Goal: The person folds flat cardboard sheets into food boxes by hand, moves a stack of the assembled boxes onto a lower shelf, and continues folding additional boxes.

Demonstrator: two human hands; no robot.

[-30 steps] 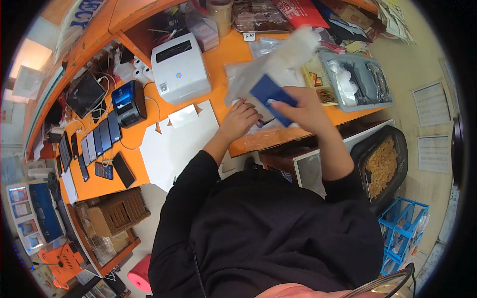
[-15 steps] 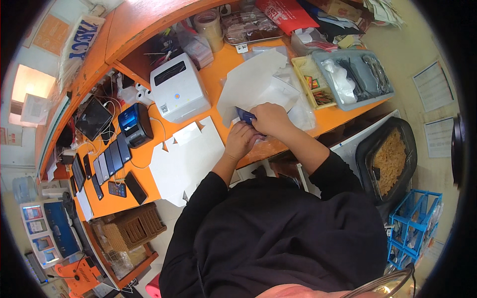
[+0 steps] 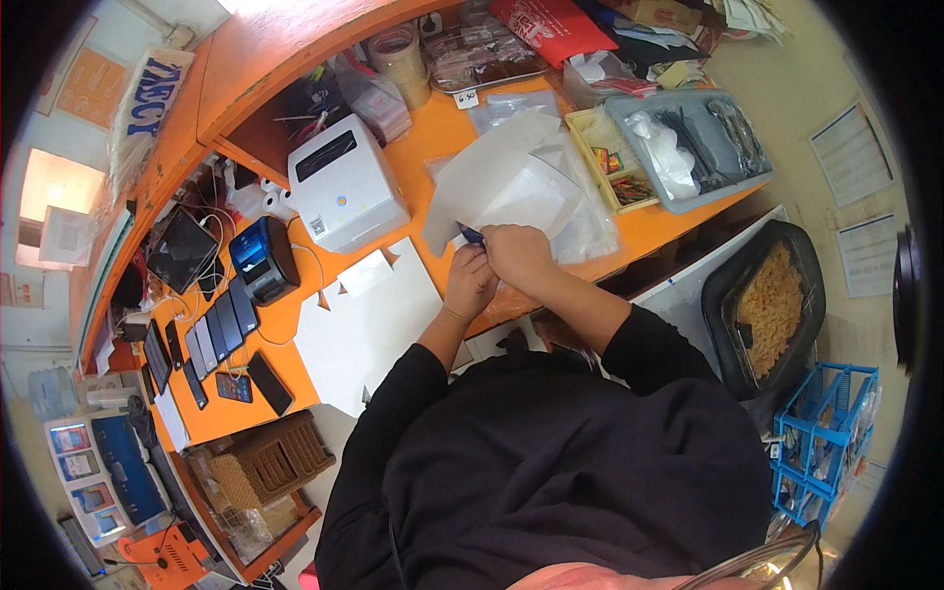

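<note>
Close together at the orange desk's front edge, both my hands are closed. In my right hand is a dark blue tool with a pointed tip toward the left; its kind is mostly hidden by the fingers. My left hand pinches just below that tip, against the near edge of a white paper sheet. The sheet is raised and bent over the desk beyond my hands. To the left lies a second white sheet, flat, with small triangular notches along its edges.
A white label printer stands behind the flat sheet. Several phones lie at the left, by a blue-black device. Clear plastic bags, a yellow basket and a grey tray sit at the right. A black container stands below them.
The raised sheet has tipped lower and flatter. My right hand has shifted slightly left and down with the blue tool, while the left stays close beneath. The whole view has shifted a little.
</note>
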